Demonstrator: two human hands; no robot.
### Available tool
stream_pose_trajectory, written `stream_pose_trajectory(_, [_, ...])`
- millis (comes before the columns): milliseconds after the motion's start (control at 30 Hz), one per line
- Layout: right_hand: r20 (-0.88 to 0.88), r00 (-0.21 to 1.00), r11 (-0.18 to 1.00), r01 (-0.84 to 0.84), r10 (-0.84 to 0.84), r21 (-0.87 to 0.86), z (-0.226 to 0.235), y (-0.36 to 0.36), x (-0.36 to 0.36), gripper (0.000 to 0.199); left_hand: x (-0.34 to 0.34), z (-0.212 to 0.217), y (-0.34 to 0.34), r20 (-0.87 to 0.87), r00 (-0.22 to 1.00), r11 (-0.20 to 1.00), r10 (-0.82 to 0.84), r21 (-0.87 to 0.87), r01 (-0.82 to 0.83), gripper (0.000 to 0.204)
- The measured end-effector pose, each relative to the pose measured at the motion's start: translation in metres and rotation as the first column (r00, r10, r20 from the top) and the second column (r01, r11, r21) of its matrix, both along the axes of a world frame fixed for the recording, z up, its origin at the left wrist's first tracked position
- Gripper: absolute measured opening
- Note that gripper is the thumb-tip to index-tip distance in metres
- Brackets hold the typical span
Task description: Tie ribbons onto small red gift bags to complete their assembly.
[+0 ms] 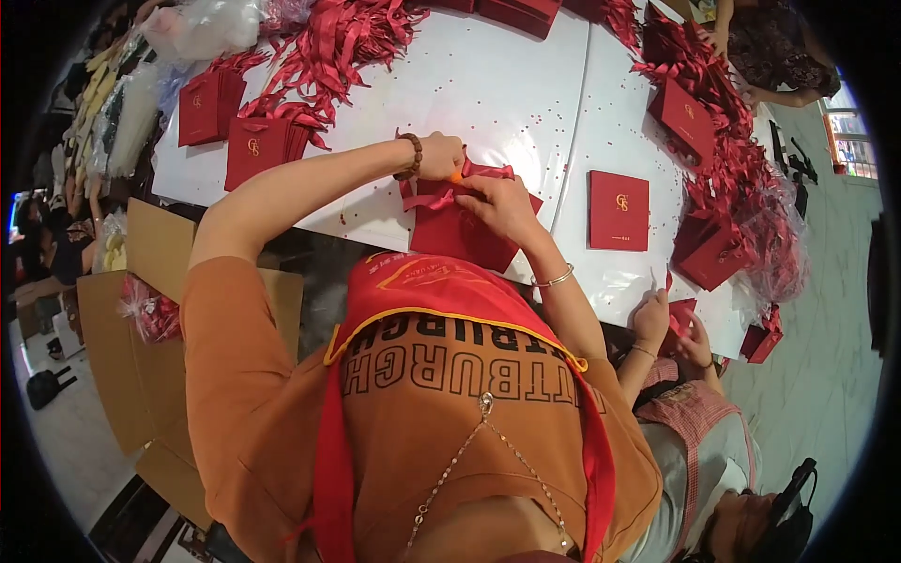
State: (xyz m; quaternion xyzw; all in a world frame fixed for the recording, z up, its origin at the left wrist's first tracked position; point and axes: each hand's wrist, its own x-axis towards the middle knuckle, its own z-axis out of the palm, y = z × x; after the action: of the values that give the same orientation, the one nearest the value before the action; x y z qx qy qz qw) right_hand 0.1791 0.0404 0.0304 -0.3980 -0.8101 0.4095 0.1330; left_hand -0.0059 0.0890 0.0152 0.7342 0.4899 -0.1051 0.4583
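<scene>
A white table (488, 89) sprinkled with tiny red bits fills the upper middle, a seam running across its top; to the right lies a pale grey-green floor (812, 272), and to the left, beside the person, is one open cardboard box (117, 338) with a packet of red stuff (150, 308) in it. Two other people are near the table's right side: one at the far corner (774, 47), one close by with two hands (650, 319) at red material by the edge. One red bag (460, 236) is at the table's near edge, right in front of the person, with one pinkish-red ribbon (488, 172) at its top. The right hand (502, 202) has thumb and fingers drawn together on that ribbon; the left hand (439, 158) is curled in beside it — its fingertips are too hidden to tell whether they have closed on anything. One flat red bag (618, 220) lies alone to the right, two stacks of red bags (258, 155) stand at the left, and two big ribbon heaps (343, 47) lie farther off — one left, one right.
</scene>
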Motion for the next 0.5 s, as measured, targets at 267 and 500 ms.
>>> stream_pose_trajectory(267, [0.026,0.998,0.978,-0.063,0.059,0.201,-0.003,-0.003,-0.002,0.015,-0.007,-0.014,-0.014,0.099,0.988,0.972,0.122,0.187,-0.139,0.010])
stream_pose_trajectory(500, [0.072,0.991,0.971,-0.121,0.109,0.204,0.001,-0.011,-0.003,0.017,-0.001,-0.010,-0.003,0.131,0.950,0.884,0.284,0.347,-0.313,0.024])
